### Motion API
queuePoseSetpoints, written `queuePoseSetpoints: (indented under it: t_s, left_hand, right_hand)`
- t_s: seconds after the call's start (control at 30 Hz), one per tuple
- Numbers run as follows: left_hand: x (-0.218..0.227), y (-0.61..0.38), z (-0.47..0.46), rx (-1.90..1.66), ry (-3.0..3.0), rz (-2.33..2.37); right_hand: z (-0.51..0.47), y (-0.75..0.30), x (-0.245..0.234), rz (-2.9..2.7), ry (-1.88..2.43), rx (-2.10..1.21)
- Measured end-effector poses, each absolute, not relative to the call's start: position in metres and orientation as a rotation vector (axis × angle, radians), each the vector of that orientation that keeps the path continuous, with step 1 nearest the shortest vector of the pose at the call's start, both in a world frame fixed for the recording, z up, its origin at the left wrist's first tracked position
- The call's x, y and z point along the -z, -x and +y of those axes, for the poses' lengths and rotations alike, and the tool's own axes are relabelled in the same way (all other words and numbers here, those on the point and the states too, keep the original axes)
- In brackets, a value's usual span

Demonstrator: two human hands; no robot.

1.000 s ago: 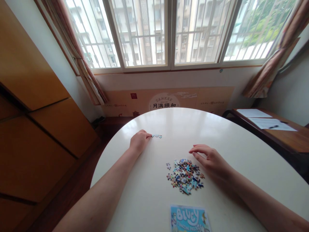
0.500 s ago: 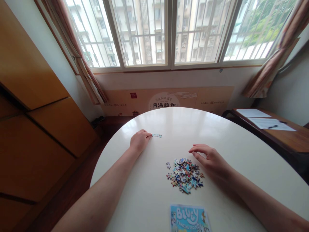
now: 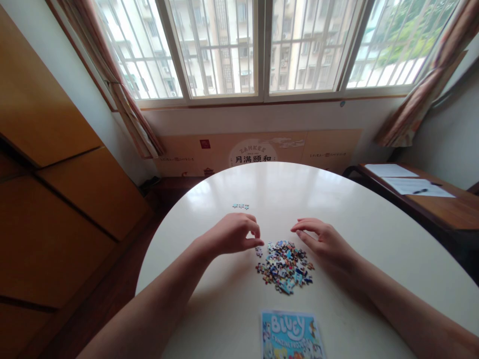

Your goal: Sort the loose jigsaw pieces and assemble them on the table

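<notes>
Left hand [image 3: 236, 234] moved from puzzle row [image 3: 240, 206] to near puzzle pile [image 3: 286, 267], fingers parted, right hand [image 3: 322, 238] unmoved, loosely spread

Left hand [image 3: 236, 233] gone from short row of pieces [image 3: 240, 206], now just beside puzzle pile [image 3: 286, 267].

Seeing a barred window [image 3: 224, 47] ahead, pinkish curtains [image 3: 419, 104] at both ends, a printed panel [image 3: 284, 145] below. Noticing a brown cabinet [image 3: 75, 194] at left. Making out papers [image 3: 402, 185] on a wooden desk [image 3: 466, 212] at right, with a dark object [image 3: 421, 191], perhaps a pen.
</notes>
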State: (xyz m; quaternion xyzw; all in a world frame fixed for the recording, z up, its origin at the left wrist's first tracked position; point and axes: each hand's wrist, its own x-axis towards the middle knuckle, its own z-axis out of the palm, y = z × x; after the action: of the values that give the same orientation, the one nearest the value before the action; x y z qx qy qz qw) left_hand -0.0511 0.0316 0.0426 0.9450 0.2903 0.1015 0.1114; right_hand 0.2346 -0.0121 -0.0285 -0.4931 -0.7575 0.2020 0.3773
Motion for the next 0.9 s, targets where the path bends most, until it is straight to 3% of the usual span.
queuePoseSetpoints:
  t_s: [0.23,0.67,0.9]
  left_hand:
    - [-0.045,0.045,0.021,-0.112,-2.769,0.789]
    - [-0.004,0.044,0.055,-0.447,-2.734,1.297]
    - [-0.006,0.043,0.049,-0.288,-2.705,1.419]
  right_hand:
    - [-0.012,-0.235,0.028,-1.939,1.270,-0.507]
    - [-0.014,-0.234,0.027,-1.945,1.281,-0.489]
    - [-0.024,-0.231,0.006,-2.094,1.108,-0.357]
